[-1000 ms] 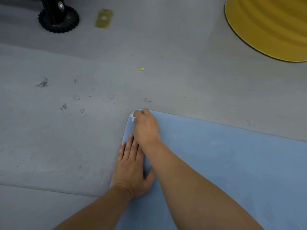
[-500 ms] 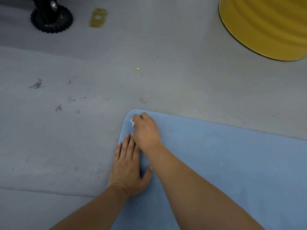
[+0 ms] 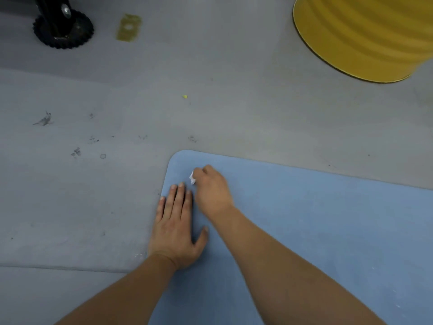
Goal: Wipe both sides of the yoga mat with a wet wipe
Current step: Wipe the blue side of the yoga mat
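Head view: left hand (image 3: 174,227) presses flat on blue yoga mat (image 3: 316,231); right hand (image 3: 212,187) grips wet wipe (image 3: 192,178), wiping the corner; next, likely sweep rightward.

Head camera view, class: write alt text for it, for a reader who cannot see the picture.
A person's right hand holds a scrunched white wet wipe on the corner of a blue yoga mat, while the left hand presses flat on the mat's edge. The mat lies on a grey floor; a yellow ridged object sits beyond.
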Tool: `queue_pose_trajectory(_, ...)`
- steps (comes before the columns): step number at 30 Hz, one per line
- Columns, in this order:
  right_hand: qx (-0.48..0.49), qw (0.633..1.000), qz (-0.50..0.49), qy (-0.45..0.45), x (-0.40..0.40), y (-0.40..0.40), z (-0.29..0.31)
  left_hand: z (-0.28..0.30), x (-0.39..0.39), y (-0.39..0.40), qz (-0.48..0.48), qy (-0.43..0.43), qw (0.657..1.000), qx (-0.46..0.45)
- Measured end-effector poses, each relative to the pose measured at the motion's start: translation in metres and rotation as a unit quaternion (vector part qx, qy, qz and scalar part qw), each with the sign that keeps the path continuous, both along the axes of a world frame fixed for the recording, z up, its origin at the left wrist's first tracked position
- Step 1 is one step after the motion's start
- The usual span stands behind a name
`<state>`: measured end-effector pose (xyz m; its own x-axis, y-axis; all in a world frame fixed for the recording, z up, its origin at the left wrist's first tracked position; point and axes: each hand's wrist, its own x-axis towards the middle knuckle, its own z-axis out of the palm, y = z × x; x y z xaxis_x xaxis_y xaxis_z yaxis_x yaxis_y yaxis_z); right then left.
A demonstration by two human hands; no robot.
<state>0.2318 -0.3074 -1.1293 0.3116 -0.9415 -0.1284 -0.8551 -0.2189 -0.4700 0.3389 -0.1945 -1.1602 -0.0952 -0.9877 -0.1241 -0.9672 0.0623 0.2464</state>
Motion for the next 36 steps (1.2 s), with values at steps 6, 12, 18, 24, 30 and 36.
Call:
queue_pose_trajectory(6, -0.018, 0.986, -0.131, 0.104, -0.159, 0.002, 0.006, 0.001, 0.0, 0.001, 0.0, -0.002, 1.0, 0.006)
queue_pose_trajectory(12, -0.048, 0.962, -0.266, 0.035, -0.151, 0.017, 0.01, 0.0, -0.001, 0.001, -0.001, -0.014, 1.0, -0.002)
queue_pose_trajectory(18, 0.039, 0.999, 0.026, 0.0, -0.013, 0.043, 0.009, 0.0, 0.0, 0.002, -0.008, -0.021, 1.0, 0.004)
queue_pose_trajectory(24, -0.039, 0.979, -0.187, 0.068, -0.145, 0.027, 0.008, 0.0, -0.001, 0.001, -0.002, -0.022, 1.0, -0.011)
queue_pose_trajectory(30, -0.004, 0.999, -0.049, 0.011, -0.023, 0.06, 0.01, -0.001, 0.0, 0.001, -0.01, -0.017, 1.0, 0.0)
queue_pose_trajectory(36, -0.019, 0.999, -0.016, 0.032, -0.088, 0.054, 0.004, -0.001, 0.002, 0.001, -0.012, -0.017, 1.0, -0.009)
